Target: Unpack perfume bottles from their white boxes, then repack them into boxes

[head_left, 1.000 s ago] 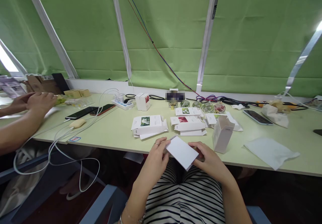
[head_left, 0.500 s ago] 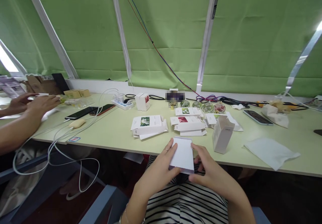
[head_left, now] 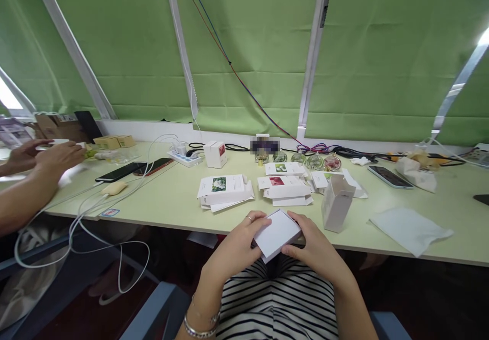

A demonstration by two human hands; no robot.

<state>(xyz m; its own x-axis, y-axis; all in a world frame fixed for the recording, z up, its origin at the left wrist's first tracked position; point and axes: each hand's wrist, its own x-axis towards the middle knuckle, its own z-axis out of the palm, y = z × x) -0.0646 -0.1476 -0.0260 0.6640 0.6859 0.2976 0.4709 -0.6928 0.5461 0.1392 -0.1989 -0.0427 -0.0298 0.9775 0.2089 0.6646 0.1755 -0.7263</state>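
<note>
A small white box (head_left: 277, 234), its plain face up, is held between both hands just off the table's front edge. My left hand (head_left: 244, 238) grips its left side, with the thumb along the near edge and a ring on one finger. On the right side, my right hand (head_left: 311, 243) closes its thumb and fingers on the box. Just beyond lie flat white cartons with a red picture (head_left: 284, 187) and a flattened carton with a white-flower picture (head_left: 223, 189). An upright open white carton (head_left: 338, 203) stands right of my hands.
Several round glass bottles (head_left: 315, 161) line the back near bundled cables. A closed white carton (head_left: 215, 154) stands at back left. Phones (head_left: 389, 177), a white cloth (head_left: 410, 230), and a power strip (head_left: 185, 158) lie around. A co-worker's hands (head_left: 57, 159) hold something white at far left.
The box has turned in my hands, its near end swinging left. My right fingers have closed in on its right side. The co-worker's hands have shifted slightly.
</note>
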